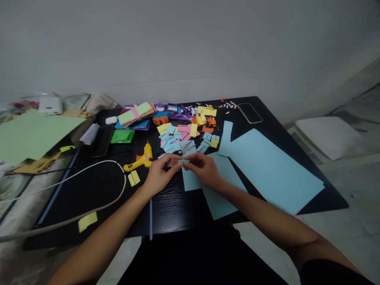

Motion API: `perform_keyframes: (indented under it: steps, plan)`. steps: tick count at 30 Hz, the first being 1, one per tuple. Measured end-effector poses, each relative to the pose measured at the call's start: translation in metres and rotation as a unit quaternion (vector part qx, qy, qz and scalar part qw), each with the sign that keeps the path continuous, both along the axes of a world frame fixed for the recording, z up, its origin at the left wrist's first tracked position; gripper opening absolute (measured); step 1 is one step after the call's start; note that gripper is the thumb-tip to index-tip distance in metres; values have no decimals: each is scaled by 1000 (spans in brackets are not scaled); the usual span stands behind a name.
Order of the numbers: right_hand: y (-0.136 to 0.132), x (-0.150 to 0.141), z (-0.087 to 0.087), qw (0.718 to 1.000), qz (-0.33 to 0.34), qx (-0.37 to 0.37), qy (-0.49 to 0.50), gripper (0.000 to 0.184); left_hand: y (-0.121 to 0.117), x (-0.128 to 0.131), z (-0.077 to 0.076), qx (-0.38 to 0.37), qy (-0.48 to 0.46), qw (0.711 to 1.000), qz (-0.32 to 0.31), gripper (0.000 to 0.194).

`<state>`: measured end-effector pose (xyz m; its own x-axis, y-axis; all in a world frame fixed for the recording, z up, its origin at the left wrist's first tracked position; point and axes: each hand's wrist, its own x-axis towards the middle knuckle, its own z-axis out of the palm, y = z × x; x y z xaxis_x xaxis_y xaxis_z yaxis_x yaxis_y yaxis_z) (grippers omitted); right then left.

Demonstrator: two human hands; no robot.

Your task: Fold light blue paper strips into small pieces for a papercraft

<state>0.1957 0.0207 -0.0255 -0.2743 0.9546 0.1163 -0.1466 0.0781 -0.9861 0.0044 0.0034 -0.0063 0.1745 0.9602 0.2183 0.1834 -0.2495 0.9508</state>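
My left hand (162,174) and my right hand (203,170) meet over the middle of the black table (97,190). Both pinch a small light blue paper piece (183,160) between their fingertips. Under my right hand lie light blue paper sheets (267,166). Just beyond my hands sits a pile of small folded paper pieces (184,134) in blue, pink, yellow and orange, with scissors (186,148) partly buried in it. A yellow glue gun (142,159) lies left of my left hand.
A phone (249,113) lies at the far right of the table. Stacks of coloured paper (135,114) and a green folded piece (122,136) sit at the back left. A white cable (89,186) loops over the left side. A large green sheet (32,134) lies off the table's left.
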Motion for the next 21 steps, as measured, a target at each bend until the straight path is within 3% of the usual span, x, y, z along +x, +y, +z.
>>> perform_keyframes:
  steps: [21]
  plan:
    - [2, -1, -4, 999, 9, -28, 22, 31, 0, -2, -1, -9, -5, 1000, 4, 22]
